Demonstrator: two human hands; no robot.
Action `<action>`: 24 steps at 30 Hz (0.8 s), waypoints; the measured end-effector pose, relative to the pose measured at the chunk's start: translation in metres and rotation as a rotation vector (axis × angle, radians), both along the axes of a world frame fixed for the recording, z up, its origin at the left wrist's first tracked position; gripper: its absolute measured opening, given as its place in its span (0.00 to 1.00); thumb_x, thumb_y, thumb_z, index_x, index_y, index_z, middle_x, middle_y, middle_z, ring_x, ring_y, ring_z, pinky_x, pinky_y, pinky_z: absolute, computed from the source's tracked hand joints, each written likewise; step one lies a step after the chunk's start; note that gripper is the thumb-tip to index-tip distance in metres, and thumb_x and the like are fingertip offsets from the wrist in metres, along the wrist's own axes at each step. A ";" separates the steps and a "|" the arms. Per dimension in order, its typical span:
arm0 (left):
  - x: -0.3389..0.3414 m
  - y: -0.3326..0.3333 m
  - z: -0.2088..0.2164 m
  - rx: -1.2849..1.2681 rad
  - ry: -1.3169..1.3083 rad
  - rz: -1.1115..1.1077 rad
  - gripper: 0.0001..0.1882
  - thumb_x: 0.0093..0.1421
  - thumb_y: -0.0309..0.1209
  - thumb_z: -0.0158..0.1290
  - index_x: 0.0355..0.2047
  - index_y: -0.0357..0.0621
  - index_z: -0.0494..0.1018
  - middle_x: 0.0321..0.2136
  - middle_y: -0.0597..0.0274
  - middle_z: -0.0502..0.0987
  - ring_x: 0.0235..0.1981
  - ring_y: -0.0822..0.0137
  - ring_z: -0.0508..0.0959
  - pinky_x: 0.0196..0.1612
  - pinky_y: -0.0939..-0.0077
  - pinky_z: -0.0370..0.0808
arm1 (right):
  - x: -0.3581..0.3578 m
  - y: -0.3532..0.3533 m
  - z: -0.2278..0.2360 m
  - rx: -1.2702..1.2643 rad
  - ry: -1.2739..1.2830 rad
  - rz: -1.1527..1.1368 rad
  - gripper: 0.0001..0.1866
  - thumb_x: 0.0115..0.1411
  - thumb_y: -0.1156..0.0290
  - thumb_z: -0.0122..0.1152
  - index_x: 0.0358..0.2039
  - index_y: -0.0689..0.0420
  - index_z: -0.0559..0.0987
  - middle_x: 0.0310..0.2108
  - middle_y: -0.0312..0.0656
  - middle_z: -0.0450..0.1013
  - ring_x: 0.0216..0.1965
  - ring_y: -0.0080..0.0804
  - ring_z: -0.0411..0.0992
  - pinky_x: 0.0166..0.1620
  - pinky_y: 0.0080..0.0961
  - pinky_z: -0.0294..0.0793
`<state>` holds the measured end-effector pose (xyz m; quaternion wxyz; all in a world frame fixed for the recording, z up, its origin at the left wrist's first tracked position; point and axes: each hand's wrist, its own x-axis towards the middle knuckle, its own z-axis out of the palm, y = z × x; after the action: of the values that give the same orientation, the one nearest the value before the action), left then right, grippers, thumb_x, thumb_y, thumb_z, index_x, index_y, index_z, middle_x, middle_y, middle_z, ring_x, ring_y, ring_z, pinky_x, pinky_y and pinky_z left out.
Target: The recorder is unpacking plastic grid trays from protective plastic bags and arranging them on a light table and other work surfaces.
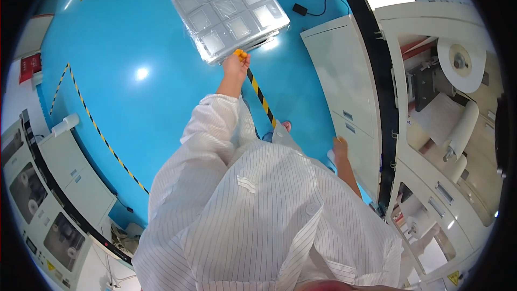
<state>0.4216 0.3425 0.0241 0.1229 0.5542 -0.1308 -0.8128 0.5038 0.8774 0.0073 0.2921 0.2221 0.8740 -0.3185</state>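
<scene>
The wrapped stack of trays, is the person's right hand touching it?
No; the left hand reaches the wrapped stack of trays, while the right hand hangs low beside the white cabinet.

One wrapped tray stack (230, 12); two hands (236, 66).

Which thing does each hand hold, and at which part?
The left hand, with orange-tipped fingers, grips the wrapped stack of grey trays at its near edge. The right hand hangs beside the white cabinet; nothing visibly held.

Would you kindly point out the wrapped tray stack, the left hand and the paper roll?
wrapped tray stack (230, 12), head view, middle of top tray
left hand (236, 65), head view, back of hand
paper roll (461, 63), head view, roll's face
</scene>
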 end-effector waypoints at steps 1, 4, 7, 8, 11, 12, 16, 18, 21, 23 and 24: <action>0.017 -0.018 -0.003 -0.050 -0.050 -0.054 0.08 0.58 0.26 0.39 0.32 0.36 0.67 0.27 0.55 0.70 0.25 0.62 0.73 0.24 0.77 0.72 | -0.014 -0.102 0.022 -0.102 0.002 -0.095 0.22 0.52 0.66 0.54 0.48 0.60 0.68 0.28 0.37 0.69 0.32 0.27 0.67 0.34 0.27 0.67; 0.009 -0.032 0.018 -0.046 -0.091 -0.219 0.08 0.57 0.25 0.37 0.31 0.37 0.66 0.25 0.55 0.69 0.21 0.64 0.72 0.20 0.79 0.70 | -0.038 -0.247 0.044 -0.253 0.080 0.328 0.22 0.54 0.70 0.52 0.50 0.62 0.66 0.40 0.45 0.69 0.40 0.31 0.67 0.42 0.22 0.66; 0.011 -0.039 0.032 -0.016 -0.139 -0.243 0.07 0.57 0.26 0.38 0.30 0.38 0.66 0.23 0.57 0.68 0.19 0.66 0.70 0.18 0.80 0.67 | -0.069 -0.370 0.069 -0.558 -0.097 0.121 0.20 0.57 0.69 0.50 0.49 0.61 0.65 0.42 0.46 0.68 0.42 0.32 0.68 0.44 0.26 0.67; 0.011 -0.040 0.036 0.002 -0.153 -0.196 0.06 0.56 0.26 0.39 0.29 0.38 0.65 0.22 0.57 0.67 0.18 0.68 0.69 0.17 0.81 0.65 | -0.081 -0.401 0.078 -0.680 -0.116 0.020 0.20 0.57 0.68 0.49 0.50 0.61 0.64 0.43 0.46 0.68 0.42 0.33 0.68 0.44 0.28 0.68; 0.017 -0.045 0.058 0.100 -0.041 -0.148 0.05 0.56 0.25 0.40 0.28 0.39 0.66 0.21 0.61 0.65 0.16 0.70 0.64 0.16 0.82 0.61 | -0.121 -0.461 0.090 -0.906 0.084 -0.345 0.22 0.58 0.64 0.49 0.50 0.61 0.60 0.42 0.48 0.67 0.41 0.37 0.69 0.42 0.33 0.70; 0.022 -0.050 0.066 0.107 -0.049 -0.166 0.05 0.56 0.25 0.40 0.28 0.39 0.66 0.21 0.61 0.65 0.16 0.70 0.64 0.16 0.82 0.61 | -0.137 -0.474 0.094 -0.905 0.157 -0.421 0.23 0.58 0.63 0.49 0.50 0.61 0.59 0.41 0.48 0.66 0.40 0.39 0.69 0.41 0.34 0.70; 0.022 -0.062 0.100 0.164 0.072 -0.195 0.04 0.56 0.25 0.41 0.27 0.40 0.66 0.19 0.64 0.63 0.16 0.72 0.61 0.16 0.83 0.56 | -0.197 -0.471 0.082 -0.829 0.267 -0.535 0.17 0.56 0.71 0.45 0.44 0.66 0.61 0.36 0.49 0.68 0.35 0.38 0.72 0.37 0.32 0.73; 0.021 -0.064 0.111 0.176 0.054 -0.193 0.04 0.56 0.25 0.42 0.27 0.40 0.66 0.18 0.65 0.62 0.16 0.73 0.60 0.17 0.83 0.56 | -0.209 -0.461 0.082 -0.798 0.267 -0.530 0.15 0.56 0.74 0.43 0.43 0.67 0.62 0.34 0.50 0.69 0.32 0.37 0.73 0.36 0.31 0.74; 0.020 -0.066 0.121 0.130 0.088 -0.228 0.05 0.56 0.26 0.41 0.28 0.39 0.67 0.18 0.64 0.63 0.17 0.73 0.62 0.17 0.83 0.56 | -0.223 -0.454 0.093 -0.887 0.182 -0.462 0.12 0.53 0.79 0.39 0.40 0.68 0.62 0.32 0.50 0.69 0.30 0.35 0.73 0.32 0.29 0.75; 0.019 -0.064 0.120 0.067 0.031 -0.234 0.06 0.56 0.25 0.41 0.29 0.38 0.67 0.19 0.64 0.64 0.17 0.72 0.63 0.16 0.83 0.57 | -0.227 -0.447 0.098 -0.834 0.202 -0.372 0.10 0.53 0.79 0.40 0.37 0.68 0.63 0.32 0.50 0.69 0.30 0.36 0.73 0.33 0.29 0.75; 0.020 -0.064 0.115 0.057 0.031 -0.241 0.06 0.56 0.25 0.41 0.29 0.38 0.67 0.19 0.64 0.64 0.17 0.72 0.63 0.16 0.83 0.57 | -0.228 -0.447 0.101 -0.844 0.205 -0.378 0.10 0.53 0.79 0.40 0.37 0.68 0.63 0.32 0.50 0.69 0.30 0.36 0.73 0.33 0.29 0.75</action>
<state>0.4418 0.2785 0.1389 0.0105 0.5250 -0.1715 -0.8335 0.2753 0.4303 0.1084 0.2060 0.2068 0.6367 -0.7137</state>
